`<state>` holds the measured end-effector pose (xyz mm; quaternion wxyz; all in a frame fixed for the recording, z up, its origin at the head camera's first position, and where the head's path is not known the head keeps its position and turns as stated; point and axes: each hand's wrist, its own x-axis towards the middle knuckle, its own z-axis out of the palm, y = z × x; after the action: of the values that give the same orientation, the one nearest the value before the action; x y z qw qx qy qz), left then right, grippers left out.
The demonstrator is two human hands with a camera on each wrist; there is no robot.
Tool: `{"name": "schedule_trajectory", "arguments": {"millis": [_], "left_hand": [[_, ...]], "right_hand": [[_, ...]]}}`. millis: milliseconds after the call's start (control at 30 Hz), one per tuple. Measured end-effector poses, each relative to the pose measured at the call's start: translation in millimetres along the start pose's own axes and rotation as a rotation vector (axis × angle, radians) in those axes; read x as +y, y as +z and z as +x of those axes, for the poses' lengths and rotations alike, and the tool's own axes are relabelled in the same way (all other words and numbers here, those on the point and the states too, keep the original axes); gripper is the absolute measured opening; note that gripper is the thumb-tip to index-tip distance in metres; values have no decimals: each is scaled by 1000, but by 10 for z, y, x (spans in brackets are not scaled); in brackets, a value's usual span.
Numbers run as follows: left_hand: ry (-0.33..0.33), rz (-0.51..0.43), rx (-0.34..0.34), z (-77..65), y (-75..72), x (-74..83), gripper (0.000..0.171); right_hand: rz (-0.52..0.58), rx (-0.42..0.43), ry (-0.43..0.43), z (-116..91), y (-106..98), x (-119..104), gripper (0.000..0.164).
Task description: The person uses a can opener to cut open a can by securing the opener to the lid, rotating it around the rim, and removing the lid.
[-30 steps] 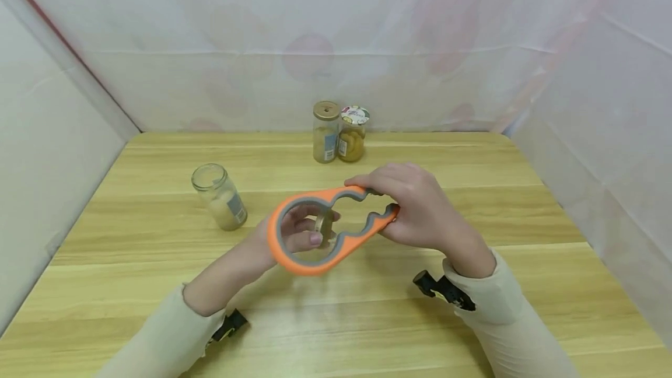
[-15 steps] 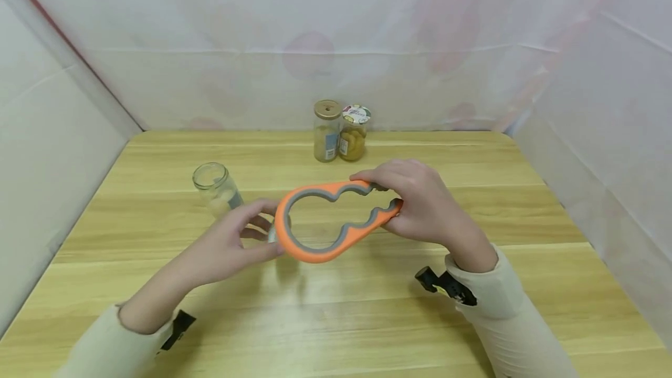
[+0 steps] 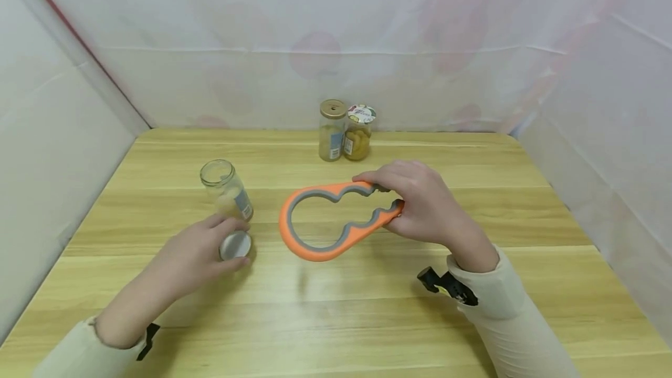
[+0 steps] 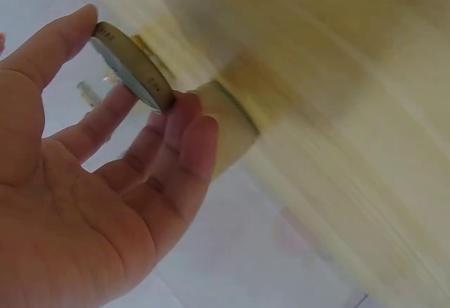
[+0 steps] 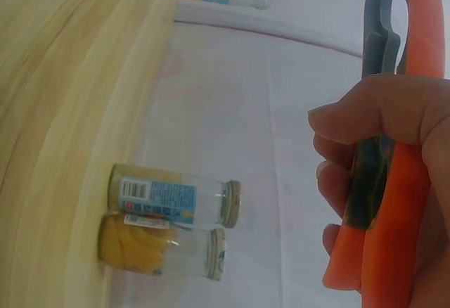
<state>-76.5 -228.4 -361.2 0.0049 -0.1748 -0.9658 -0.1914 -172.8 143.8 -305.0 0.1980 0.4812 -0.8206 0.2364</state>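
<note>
My left hand (image 3: pixel 191 255) pinches a gold jar lid (image 4: pixel 137 65) by its rim between thumb and fingers; its pale inner side (image 3: pixel 236 245) faces up in the head view. Just beyond that hand stands an open glass jar (image 3: pixel 227 191), with pale contents low inside and a blue label. My right hand (image 3: pixel 425 203) grips the two handle ends of an orange jar opener (image 3: pixel 310 254) with grey wavy inner edges. The opener is held up over the table's middle, its round loop pointing left with nothing inside it.
At the back of the wooden table (image 3: pixel 336 319) stand two closed jars side by side: a tall gold-lidded one (image 3: pixel 332 133) and a shorter one (image 3: pixel 359 136) with yellow fruit and a patterned lid. Pale curtains (image 3: pixel 262 45) surround the table.
My left hand has drawn the lid leftward from behind the opener's loop, toward the open jar, and the lid's pale inside now shows. The right hand and opener have barely moved.
</note>
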Motion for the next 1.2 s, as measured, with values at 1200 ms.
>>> {"name": "schedule_trajectory", "arguments": {"millis": [1200], "left_hand": [[-31, 214, 83, -96, 111, 28, 53]], "right_hand": [[-9, 3, -2, -9, -18, 11, 56]]}}
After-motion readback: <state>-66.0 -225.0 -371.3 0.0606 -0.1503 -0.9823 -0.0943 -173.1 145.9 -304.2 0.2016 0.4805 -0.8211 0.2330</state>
